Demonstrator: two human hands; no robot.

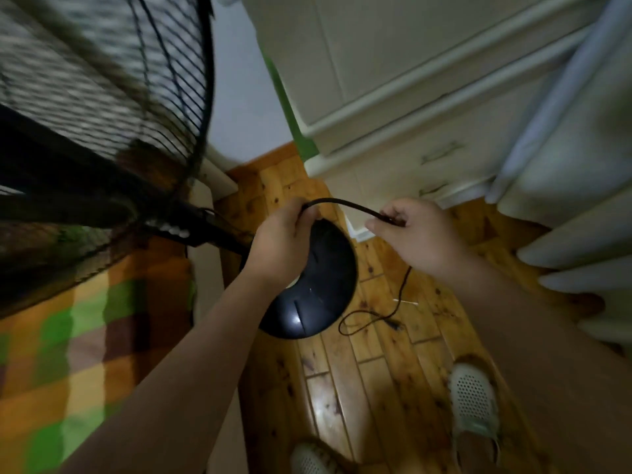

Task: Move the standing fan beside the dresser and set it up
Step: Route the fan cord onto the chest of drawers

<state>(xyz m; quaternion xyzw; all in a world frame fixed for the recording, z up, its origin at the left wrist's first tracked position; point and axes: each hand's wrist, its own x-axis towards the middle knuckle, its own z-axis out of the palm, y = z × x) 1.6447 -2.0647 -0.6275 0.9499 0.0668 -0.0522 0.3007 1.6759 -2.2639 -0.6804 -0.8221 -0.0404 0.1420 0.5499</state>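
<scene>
Head view: left hand point(284, 241) and right hand point(413, 237) each pinch the fan cord point(345, 203), which spans side to side above the fan base point(325, 289) beside the dresser point(410, 97). The plug point(395, 326) lies on the floor below the right hand.

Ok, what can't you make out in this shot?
Fan head: head view, motion-blurred, cut by left edge.
Pole: head view, lower end hidden behind left hand.
Cord: head view, far end too small and dim.
Dresser: head view, top beyond the upper edge.
</scene>
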